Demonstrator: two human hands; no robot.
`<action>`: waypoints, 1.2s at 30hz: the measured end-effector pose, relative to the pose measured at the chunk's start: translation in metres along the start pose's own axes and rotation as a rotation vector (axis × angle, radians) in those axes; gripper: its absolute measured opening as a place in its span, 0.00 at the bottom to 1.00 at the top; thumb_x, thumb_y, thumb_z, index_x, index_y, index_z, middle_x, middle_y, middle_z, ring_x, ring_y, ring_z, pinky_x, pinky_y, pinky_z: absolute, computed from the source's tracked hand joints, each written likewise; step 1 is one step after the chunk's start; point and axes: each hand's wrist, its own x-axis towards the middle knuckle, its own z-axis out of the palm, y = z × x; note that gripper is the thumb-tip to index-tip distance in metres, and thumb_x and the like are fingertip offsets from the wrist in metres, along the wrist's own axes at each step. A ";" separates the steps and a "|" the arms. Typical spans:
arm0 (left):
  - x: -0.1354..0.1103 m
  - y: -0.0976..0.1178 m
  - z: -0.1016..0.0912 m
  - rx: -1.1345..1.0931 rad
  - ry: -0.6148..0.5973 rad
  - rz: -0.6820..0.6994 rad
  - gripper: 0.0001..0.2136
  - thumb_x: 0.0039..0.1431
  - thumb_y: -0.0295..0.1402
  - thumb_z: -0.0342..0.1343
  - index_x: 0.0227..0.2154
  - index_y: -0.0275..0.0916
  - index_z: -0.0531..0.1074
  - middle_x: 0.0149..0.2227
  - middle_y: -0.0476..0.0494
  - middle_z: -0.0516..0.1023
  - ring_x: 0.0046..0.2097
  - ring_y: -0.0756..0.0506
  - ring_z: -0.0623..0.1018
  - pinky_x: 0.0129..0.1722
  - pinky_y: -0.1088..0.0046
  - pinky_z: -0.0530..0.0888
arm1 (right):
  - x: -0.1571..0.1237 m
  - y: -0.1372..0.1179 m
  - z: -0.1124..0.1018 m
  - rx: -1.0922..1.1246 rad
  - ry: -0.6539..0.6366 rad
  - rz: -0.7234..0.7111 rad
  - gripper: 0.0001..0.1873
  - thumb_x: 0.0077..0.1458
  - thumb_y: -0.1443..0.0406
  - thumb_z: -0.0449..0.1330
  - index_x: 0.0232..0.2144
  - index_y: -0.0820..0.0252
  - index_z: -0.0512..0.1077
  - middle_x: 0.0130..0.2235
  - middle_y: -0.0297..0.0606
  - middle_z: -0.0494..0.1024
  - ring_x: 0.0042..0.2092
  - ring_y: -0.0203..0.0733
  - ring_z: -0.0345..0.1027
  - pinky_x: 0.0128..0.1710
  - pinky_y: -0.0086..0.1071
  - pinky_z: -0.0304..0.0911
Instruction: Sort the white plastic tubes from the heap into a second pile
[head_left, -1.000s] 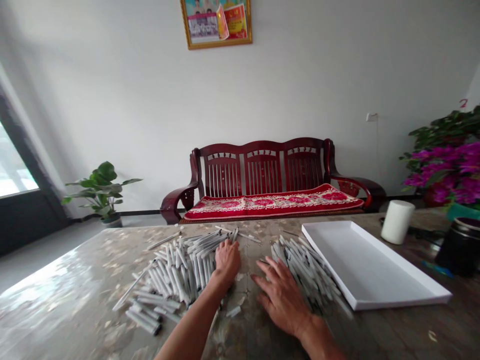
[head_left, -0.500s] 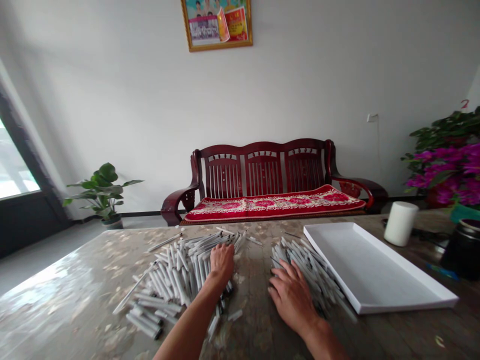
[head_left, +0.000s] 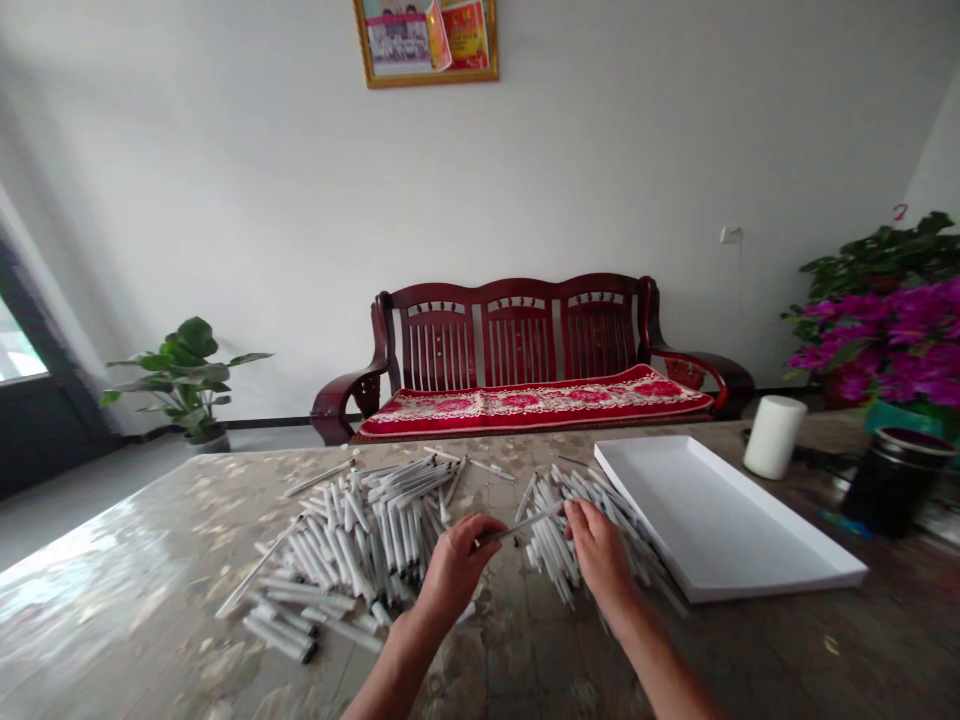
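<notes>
Two heaps of grey-white pen parts lie on the glossy marble table point(head_left: 135, 590). The left heap point(head_left: 352, 540) holds thick barrels and caps; the right heap point(head_left: 592, 520) holds similar pieces. My left hand point(head_left: 457, 565) is closed in a pinch on one end of a thin grey pen piece point(head_left: 521, 522). My right hand point(head_left: 600, 550) is closed too, its fingertips at the other end of that piece, above the right heap. Both hands meet in the gap between the heaps.
A shallow white tray point(head_left: 720, 530) lies right of the heaps. Behind it stand a white cylinder point(head_left: 772, 437), a dark pot point(head_left: 889, 480) and purple flowers point(head_left: 892, 340). A red wooden bench point(head_left: 525, 370) and a potted plant point(head_left: 184, 385) stand beyond the table.
Both hands left the heaps, where they lay flat, and came together at the middle. A thin pen piece is now pinched between them. The view shifted slightly.
</notes>
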 end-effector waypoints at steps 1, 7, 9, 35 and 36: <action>0.001 0.001 0.002 -0.035 0.006 -0.020 0.09 0.49 0.28 0.58 0.33 0.42 0.81 0.31 0.48 0.81 0.34 0.46 0.78 0.36 0.75 0.71 | 0.002 -0.002 -0.003 0.065 -0.022 0.047 0.23 0.60 0.48 0.49 0.26 0.55 0.73 0.21 0.35 0.73 0.24 0.43 0.69 0.26 0.36 0.65; 0.011 -0.001 0.006 -0.201 -0.001 -0.097 0.07 0.46 0.29 0.61 0.31 0.39 0.81 0.29 0.47 0.82 0.33 0.46 0.78 0.36 0.74 0.72 | 0.005 -0.018 -0.016 0.418 -0.065 0.277 0.24 0.52 0.42 0.57 0.24 0.55 0.68 0.22 0.32 0.71 0.21 0.37 0.64 0.15 0.27 0.53; 0.013 0.000 0.008 -0.273 0.016 -0.107 0.06 0.44 0.29 0.64 0.29 0.39 0.81 0.28 0.48 0.81 0.33 0.47 0.78 0.35 0.74 0.72 | 0.006 -0.019 -0.019 0.422 -0.075 0.296 0.24 0.50 0.42 0.59 0.25 0.55 0.68 0.22 0.32 0.72 0.20 0.37 0.64 0.14 0.27 0.53; 0.012 0.013 0.068 -1.151 0.391 -0.530 0.24 0.28 0.44 0.78 0.22 0.34 0.73 0.20 0.50 0.75 0.22 0.53 0.75 0.23 0.81 0.72 | -0.009 -0.007 -0.001 -0.139 -0.144 -0.213 0.13 0.65 0.59 0.50 0.32 0.53 0.72 0.28 0.35 0.79 0.30 0.41 0.74 0.29 0.29 0.61; 0.011 0.013 0.067 -1.148 0.385 -0.522 0.24 0.28 0.44 0.78 0.22 0.34 0.73 0.20 0.50 0.76 0.23 0.53 0.75 0.23 0.81 0.72 | -0.009 -0.007 -0.001 -0.131 -0.158 -0.195 0.14 0.65 0.58 0.50 0.31 0.53 0.72 0.27 0.34 0.79 0.29 0.41 0.74 0.28 0.29 0.61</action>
